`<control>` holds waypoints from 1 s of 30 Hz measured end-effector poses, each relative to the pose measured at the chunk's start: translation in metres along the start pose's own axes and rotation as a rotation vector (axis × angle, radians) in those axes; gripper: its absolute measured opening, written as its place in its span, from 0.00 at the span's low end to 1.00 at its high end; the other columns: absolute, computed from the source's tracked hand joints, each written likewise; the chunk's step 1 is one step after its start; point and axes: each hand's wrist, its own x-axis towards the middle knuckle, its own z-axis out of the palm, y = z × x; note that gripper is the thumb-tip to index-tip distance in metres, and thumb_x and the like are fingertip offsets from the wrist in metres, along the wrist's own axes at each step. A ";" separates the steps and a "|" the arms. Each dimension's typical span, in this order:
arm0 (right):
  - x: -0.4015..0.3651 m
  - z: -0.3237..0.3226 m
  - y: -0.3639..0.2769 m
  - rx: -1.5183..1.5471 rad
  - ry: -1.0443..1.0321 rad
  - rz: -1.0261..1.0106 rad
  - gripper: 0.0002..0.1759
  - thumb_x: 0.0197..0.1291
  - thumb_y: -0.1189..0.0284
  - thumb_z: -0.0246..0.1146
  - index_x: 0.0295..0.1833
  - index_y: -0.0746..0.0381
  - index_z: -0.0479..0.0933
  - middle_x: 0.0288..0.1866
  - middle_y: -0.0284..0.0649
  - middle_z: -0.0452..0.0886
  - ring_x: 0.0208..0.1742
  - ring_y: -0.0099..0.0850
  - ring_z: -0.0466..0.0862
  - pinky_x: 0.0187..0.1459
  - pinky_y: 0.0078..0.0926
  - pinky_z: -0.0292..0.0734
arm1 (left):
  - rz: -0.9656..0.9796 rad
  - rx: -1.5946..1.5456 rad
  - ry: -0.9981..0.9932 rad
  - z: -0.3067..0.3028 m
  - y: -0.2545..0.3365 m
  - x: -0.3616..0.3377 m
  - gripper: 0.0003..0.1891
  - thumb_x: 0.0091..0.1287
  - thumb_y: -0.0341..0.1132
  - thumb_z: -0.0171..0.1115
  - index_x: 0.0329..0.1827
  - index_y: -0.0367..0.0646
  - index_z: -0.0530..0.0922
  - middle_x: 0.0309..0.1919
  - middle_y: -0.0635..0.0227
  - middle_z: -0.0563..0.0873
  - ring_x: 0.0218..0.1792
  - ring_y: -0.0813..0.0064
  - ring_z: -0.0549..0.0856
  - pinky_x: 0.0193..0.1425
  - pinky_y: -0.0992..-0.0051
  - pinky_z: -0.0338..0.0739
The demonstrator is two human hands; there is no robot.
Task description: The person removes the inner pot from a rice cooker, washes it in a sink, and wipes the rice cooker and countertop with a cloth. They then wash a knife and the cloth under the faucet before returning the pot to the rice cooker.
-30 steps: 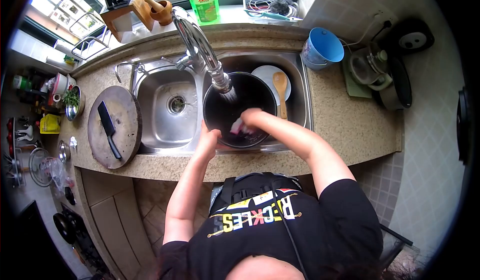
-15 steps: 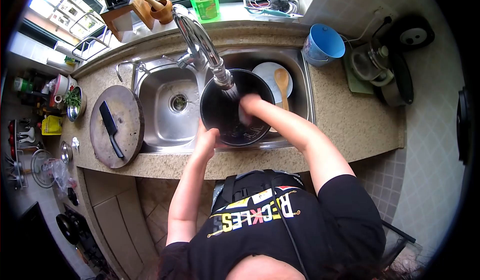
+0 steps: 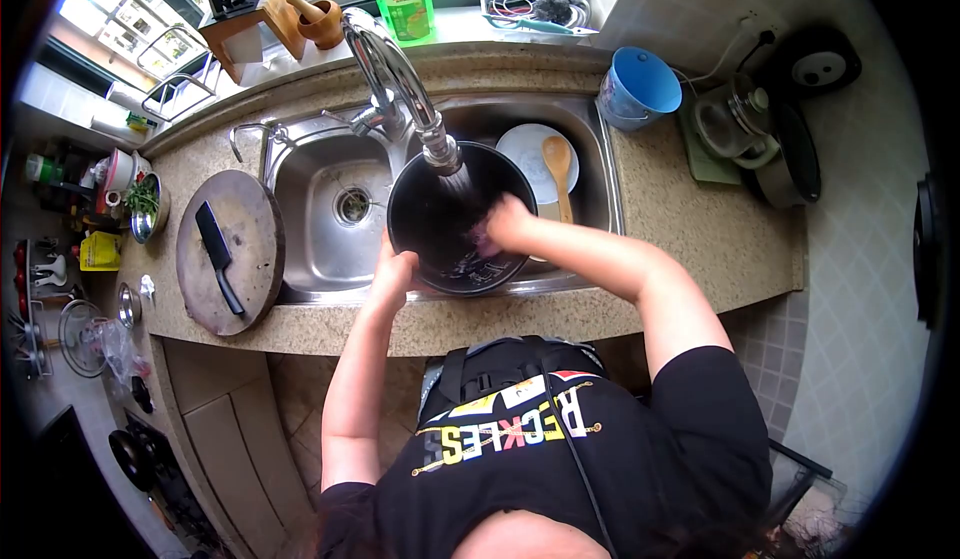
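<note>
A deep black pot (image 3: 425, 224) stands in the right-hand basin (image 3: 613, 199) of the steel double sink, its near edge close to the front of the sink. The left hand (image 3: 396, 272) grips the pot's rim at the near left, thumb over the edge, with the other fingers mostly hidden. The right hand (image 3: 508, 224) reaches inside, closed around a pinkish-purple cloth (image 3: 484, 239) near the inner wall; the cloth is blurred and partly covered by the hand. Water runs from the chrome faucet (image 3: 437, 144) into the pot, beside pale markings low on its inner wall.

Right of the pot, a white plate (image 3: 518, 149) lies in the same basin with a wooden spoon (image 3: 557, 164) resting across it. On the stone surface (image 3: 690, 244), left of the sink, a black-handled cleaver (image 3: 212, 239) lies on a round chopping board (image 3: 255, 289). A blue bucket (image 3: 642, 89) stands right of the sink.
</note>
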 end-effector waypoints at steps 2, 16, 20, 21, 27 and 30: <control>0.017 0.013 0.034 -0.537 0.422 -0.023 0.18 0.56 0.64 0.51 0.47 0.56 0.82 0.56 0.40 0.77 0.65 0.36 0.68 0.71 0.46 0.45 | 0.048 0.044 -0.009 -0.008 -0.024 0.018 0.38 0.44 0.19 0.45 0.67 0.42 0.55 0.40 0.55 0.75 0.30 0.62 0.81 0.25 0.67 0.83; -0.025 -0.015 -0.046 1.410 0.058 -0.162 0.21 0.62 0.62 0.53 0.55 0.64 0.72 0.51 0.50 0.78 0.53 0.40 0.77 0.54 0.34 0.69 | 0.302 0.154 0.027 -0.002 -0.038 0.044 0.41 0.44 0.20 0.45 0.69 0.47 0.53 0.47 0.51 0.73 0.32 0.54 0.84 0.20 0.62 0.85; -0.014 -0.004 -0.024 0.785 -0.116 -0.077 0.21 0.59 0.58 0.58 0.52 0.62 0.76 0.48 0.48 0.80 0.51 0.40 0.79 0.51 0.36 0.72 | 0.156 0.035 -0.012 0.003 -0.015 0.019 0.39 0.44 0.20 0.45 0.67 0.45 0.55 0.44 0.50 0.74 0.31 0.54 0.84 0.21 0.62 0.86; -0.011 -0.002 -0.018 0.587 -0.169 0.043 0.21 0.57 0.57 0.61 0.49 0.61 0.79 0.48 0.47 0.80 0.51 0.40 0.79 0.51 0.37 0.73 | 0.094 0.018 -0.034 0.006 -0.007 0.013 0.39 0.44 0.20 0.45 0.67 0.44 0.55 0.43 0.50 0.75 0.31 0.54 0.84 0.21 0.62 0.86; 0.049 0.007 0.011 0.175 0.308 0.217 0.11 0.49 0.63 0.66 0.33 0.59 0.82 0.45 0.46 0.82 0.50 0.37 0.81 0.42 0.34 0.78 | 0.014 -0.005 -0.010 0.016 0.002 -0.006 0.38 0.44 0.19 0.46 0.66 0.43 0.56 0.42 0.52 0.76 0.31 0.56 0.85 0.22 0.63 0.86; 0.086 0.002 -0.005 0.775 0.380 0.164 0.10 0.47 0.71 0.65 0.35 0.63 0.80 0.41 0.49 0.82 0.46 0.40 0.82 0.44 0.36 0.77 | 0.001 -0.022 -0.024 0.014 0.002 -0.007 0.37 0.45 0.19 0.47 0.65 0.43 0.57 0.42 0.52 0.76 0.31 0.57 0.85 0.21 0.64 0.86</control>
